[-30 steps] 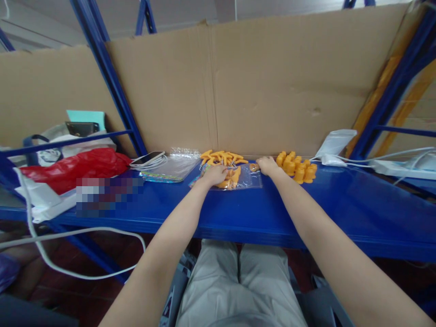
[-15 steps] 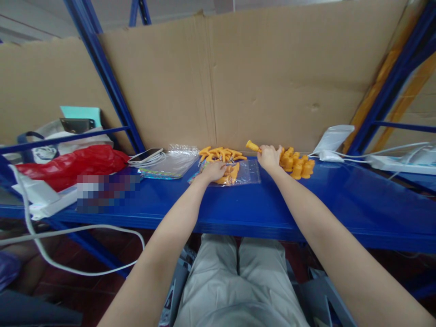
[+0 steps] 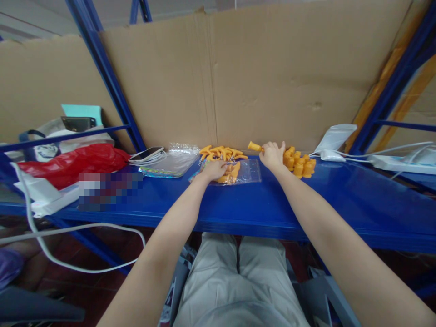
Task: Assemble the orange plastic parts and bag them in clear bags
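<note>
left hand (image 3: 214, 170) sits on the bag (image 3: 251, 171) on the desk (image 3: 245, 204), can't tell if gripping, right hand (image 3: 271, 155) pinches a peg (image 3: 255, 146) beside the cluster (image 3: 298, 170), so a wrist bump could topple some

Held orange piece (image 3: 255, 146): one. Standing orange pieces (image 3: 298, 170): several, overlapping. Phone (image 3: 150, 154): one.

Left hand (image 3: 215, 170) touches a clear bag (image 3: 252, 171); yellow pieces (image 3: 233, 173) show there, inside or on top undetermined. At the bag's twelve o'clock: branched yellow parts (image 3: 223, 153). Right hand (image 3: 271, 155) grips a flared yellow item (image 3: 254, 146), directed to ten o'clock. Similar upright items (image 3: 298, 164) cluster just beside, past three o'clock.
</note>
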`<state>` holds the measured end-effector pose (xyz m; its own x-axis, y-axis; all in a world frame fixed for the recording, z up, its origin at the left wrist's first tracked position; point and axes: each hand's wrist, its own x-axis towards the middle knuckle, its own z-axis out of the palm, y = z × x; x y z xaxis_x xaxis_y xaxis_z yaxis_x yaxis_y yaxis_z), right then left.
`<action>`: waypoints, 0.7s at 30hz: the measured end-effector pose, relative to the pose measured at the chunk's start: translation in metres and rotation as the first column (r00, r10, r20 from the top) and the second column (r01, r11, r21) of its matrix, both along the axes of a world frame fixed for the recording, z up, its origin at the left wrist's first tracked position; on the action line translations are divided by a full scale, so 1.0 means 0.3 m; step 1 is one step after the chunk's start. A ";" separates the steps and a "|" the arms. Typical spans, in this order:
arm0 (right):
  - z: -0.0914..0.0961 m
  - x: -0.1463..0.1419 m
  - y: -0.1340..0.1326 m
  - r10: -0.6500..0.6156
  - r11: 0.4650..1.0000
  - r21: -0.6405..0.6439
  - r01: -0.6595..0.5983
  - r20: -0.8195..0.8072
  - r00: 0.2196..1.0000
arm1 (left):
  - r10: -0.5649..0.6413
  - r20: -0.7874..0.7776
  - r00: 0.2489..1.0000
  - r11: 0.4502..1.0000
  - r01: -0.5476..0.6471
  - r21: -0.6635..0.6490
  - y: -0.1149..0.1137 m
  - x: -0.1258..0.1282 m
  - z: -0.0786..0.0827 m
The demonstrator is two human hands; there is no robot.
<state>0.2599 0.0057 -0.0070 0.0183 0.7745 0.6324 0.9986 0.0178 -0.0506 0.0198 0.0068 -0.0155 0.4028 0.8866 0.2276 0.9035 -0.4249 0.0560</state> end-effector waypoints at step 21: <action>0.146 0.045 -0.193 0.080 0.960 -0.259 -0.103 -0.100 0.992 | 0.028 -0.010 1.000 1.000 -0.028 -0.005 -0.017 0.009 0.011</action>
<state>0.2735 -0.0521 0.0369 -0.0142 0.9142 0.4050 0.9847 0.0831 -0.1532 0.0226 0.0017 -0.0122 0.3803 0.8984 0.2196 0.9154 -0.3995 0.0490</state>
